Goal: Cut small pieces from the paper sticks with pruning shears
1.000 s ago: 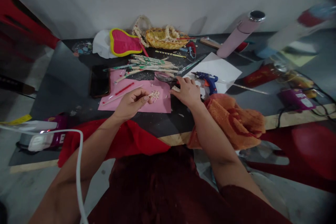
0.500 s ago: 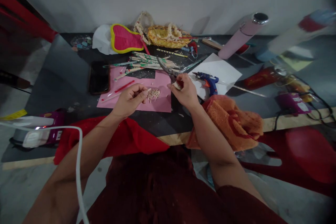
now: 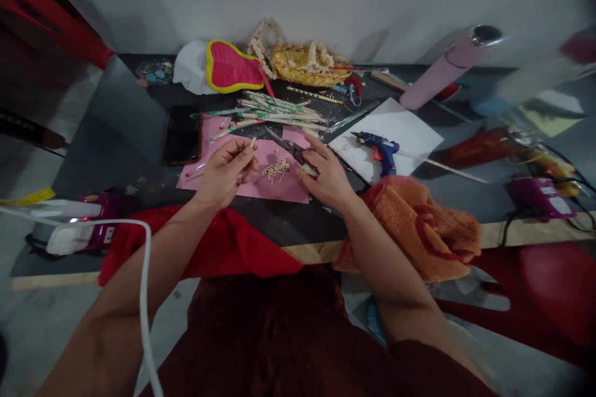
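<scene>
My left hand [image 3: 231,167] pinches a short pale stick [image 3: 252,142] upright between thumb and fingertips, over the left part of the pink sheet [image 3: 298,193]. My right hand [image 3: 323,173] is wrapped round the handles of dark metal scissors or cutters [image 3: 289,146], whose blades point up and left. Between the hands, a small heap of short cut pieces [image 3: 276,169] lies on the pink sheet. Behind it is a pile of long pale sticks [image 3: 279,110] with green-marked wrapping.
A phone [image 3: 183,135] lies left; a blue glue gun [image 3: 382,150] rests on white paper [image 3: 414,128] at right. Orange cloth [image 3: 419,223] and red cloth [image 3: 233,245] lie at the front edge. Behind stand a yellow basket [image 3: 302,68] and pink flask [image 3: 447,68].
The cutters have swung down and left, closer to the heap, with my right hand round them. My left hand has raised the small stick upright. The whole view has shifted slightly.
</scene>
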The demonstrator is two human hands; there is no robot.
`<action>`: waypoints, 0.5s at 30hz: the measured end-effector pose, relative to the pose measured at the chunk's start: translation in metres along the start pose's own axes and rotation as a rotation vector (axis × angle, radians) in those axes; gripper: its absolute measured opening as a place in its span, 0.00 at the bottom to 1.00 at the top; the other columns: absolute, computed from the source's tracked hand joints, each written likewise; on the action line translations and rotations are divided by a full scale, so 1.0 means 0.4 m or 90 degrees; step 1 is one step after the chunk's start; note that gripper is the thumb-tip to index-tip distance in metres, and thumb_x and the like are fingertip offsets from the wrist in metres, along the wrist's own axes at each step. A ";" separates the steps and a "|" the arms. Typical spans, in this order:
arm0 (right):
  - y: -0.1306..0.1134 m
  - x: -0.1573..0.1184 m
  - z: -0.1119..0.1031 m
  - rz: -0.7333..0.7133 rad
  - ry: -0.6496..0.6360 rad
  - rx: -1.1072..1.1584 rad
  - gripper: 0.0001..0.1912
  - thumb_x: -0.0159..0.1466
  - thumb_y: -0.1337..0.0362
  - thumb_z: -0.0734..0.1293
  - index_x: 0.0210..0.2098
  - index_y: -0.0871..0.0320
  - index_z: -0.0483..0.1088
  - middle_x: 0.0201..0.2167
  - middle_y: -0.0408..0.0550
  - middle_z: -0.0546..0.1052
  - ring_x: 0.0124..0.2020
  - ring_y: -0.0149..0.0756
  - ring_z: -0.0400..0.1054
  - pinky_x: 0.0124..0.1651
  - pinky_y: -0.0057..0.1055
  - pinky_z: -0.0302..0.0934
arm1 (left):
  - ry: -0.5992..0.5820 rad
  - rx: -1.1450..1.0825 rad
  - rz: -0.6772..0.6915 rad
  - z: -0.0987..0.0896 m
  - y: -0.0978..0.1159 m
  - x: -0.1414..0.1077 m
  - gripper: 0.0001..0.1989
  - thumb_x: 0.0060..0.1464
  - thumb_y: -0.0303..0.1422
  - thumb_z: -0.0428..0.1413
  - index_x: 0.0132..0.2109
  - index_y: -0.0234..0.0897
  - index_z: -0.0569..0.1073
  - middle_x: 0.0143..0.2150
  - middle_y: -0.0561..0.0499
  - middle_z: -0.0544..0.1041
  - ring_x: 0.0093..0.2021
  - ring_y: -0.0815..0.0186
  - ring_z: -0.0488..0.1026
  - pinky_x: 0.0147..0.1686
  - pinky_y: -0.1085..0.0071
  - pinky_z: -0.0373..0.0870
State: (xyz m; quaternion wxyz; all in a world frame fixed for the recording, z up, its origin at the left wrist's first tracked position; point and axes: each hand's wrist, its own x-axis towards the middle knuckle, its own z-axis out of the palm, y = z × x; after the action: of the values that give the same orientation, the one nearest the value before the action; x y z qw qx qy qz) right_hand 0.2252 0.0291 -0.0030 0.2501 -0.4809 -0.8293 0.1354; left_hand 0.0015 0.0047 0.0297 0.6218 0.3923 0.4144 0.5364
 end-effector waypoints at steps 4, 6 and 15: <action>-0.014 -0.006 -0.003 -0.027 -0.020 -0.008 0.15 0.63 0.56 0.62 0.45 0.56 0.70 0.67 0.54 0.53 0.59 0.49 0.61 0.56 0.53 0.57 | 0.010 0.000 -0.003 0.004 0.002 -0.001 0.10 0.52 0.36 0.60 0.36 0.35 0.69 0.23 0.55 0.71 0.15 0.80 0.54 0.15 0.81 0.52; -0.018 -0.007 -0.003 -0.027 -0.019 -0.028 0.15 0.62 0.56 0.62 0.45 0.55 0.70 0.67 0.53 0.52 0.60 0.50 0.59 0.57 0.53 0.56 | 0.012 -0.001 0.002 0.005 0.001 -0.001 0.10 0.52 0.36 0.60 0.36 0.35 0.69 0.23 0.56 0.70 0.15 0.80 0.54 0.15 0.81 0.52; -0.017 -0.011 0.007 -0.027 -0.016 -0.045 0.17 0.62 0.55 0.64 0.47 0.54 0.71 0.67 0.52 0.53 0.63 0.52 0.54 0.58 0.53 0.54 | 0.026 -0.012 0.038 0.006 0.001 -0.001 0.09 0.53 0.36 0.59 0.36 0.36 0.69 0.23 0.56 0.70 0.16 0.80 0.55 0.16 0.80 0.54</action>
State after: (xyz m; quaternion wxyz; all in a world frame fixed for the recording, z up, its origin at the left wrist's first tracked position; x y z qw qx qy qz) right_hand 0.2206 0.0220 -0.0034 0.2254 -0.4702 -0.8467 0.1062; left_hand 0.0037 0.0043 0.0310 0.6006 0.3874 0.4102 0.5666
